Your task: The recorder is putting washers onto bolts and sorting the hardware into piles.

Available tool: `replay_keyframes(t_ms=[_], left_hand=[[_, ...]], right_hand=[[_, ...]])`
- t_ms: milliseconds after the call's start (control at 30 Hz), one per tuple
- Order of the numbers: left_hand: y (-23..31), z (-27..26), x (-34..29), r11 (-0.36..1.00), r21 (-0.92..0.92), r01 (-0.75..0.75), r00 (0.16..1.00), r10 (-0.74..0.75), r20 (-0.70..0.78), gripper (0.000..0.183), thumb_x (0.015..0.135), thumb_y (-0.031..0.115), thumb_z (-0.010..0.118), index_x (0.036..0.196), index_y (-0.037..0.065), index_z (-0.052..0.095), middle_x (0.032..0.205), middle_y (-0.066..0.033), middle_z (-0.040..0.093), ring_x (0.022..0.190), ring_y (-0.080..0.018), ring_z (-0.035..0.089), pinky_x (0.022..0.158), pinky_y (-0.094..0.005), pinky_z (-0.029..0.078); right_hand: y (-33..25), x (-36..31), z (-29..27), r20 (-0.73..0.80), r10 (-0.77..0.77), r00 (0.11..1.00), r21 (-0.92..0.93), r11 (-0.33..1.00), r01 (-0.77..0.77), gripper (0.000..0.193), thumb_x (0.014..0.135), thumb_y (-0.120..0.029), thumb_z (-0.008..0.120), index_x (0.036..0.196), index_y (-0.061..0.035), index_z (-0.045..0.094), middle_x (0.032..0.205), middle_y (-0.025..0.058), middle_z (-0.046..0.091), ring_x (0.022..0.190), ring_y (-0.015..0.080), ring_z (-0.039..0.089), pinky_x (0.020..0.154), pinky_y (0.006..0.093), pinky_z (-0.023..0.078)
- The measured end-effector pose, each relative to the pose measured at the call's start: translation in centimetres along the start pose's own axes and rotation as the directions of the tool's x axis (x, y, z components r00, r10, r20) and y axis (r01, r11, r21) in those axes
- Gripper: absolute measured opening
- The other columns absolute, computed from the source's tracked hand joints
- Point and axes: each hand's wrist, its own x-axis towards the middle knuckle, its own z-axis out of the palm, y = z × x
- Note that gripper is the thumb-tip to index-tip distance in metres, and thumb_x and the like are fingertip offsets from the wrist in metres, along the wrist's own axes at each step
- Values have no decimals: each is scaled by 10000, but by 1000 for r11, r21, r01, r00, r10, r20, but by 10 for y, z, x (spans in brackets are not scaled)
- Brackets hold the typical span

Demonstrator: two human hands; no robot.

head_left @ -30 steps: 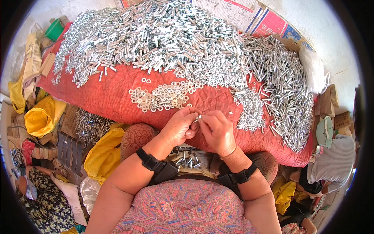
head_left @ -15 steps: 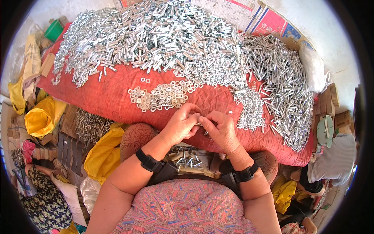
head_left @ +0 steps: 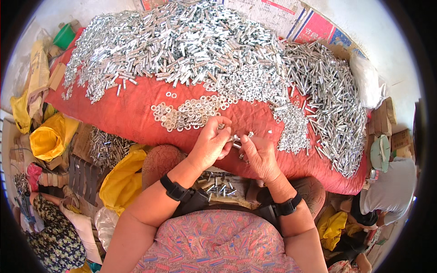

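Note:
Low over the front of the red sack (head_left: 129, 107), my two hands are close together. My left hand (head_left: 211, 143) pinches the end of a short shiny bolt (head_left: 236, 142), which points toward my right fingers. My right hand (head_left: 259, 157) is curled with its thumb up. Small ring-like metal pieces (head_left: 250, 134) show at its thumb tip and below its fingers; whether they are nuts or washers is hard to tell. Just beyond my left hand lies a pile of flat washers (head_left: 186, 113). Small nuts (head_left: 293, 129) are spread to the right of my right hand.
A large heap of metal sleeves (head_left: 182, 41) covers the sack's far side, with long studs (head_left: 334, 104) at the right. Several bolts (head_left: 221, 187) lie below, between my knees. Yellow bags (head_left: 120, 182) hang at the left. Other people (head_left: 391, 186) sit at both sides.
My hands have drawn slightly apart, and the bolt between them has come into view. My right thumb has lifted, showing small metal pieces at its fingers.

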Motion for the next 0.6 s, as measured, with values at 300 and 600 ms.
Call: replay_keyframes(t_ms=[300, 600], left_hand=[[-4, 2, 0, 938, 346, -1, 990, -48, 133, 208, 969, 80, 504, 1165, 62, 438, 774, -22, 540, 534, -76, 464, 419, -204, 326], [39, 2, 17, 560, 814, -156, 988, 79, 135, 188, 926, 147, 610, 1064, 33, 551, 847, -68, 625, 732, -141, 618, 556, -279, 511]], right_hand=[[3, 4, -10, -57, -89, 994, 10, 996, 90, 269, 938, -188, 620, 764, 16, 624, 605, 82, 544, 535, 177, 504, 520, 336, 426], [51, 6, -124, -379, -331, 864, -829, 536, -159, 119, 832, -116, 652, 802, -25, 581, 796, 165, 624, 739, 372, 631, 646, 459, 486]])
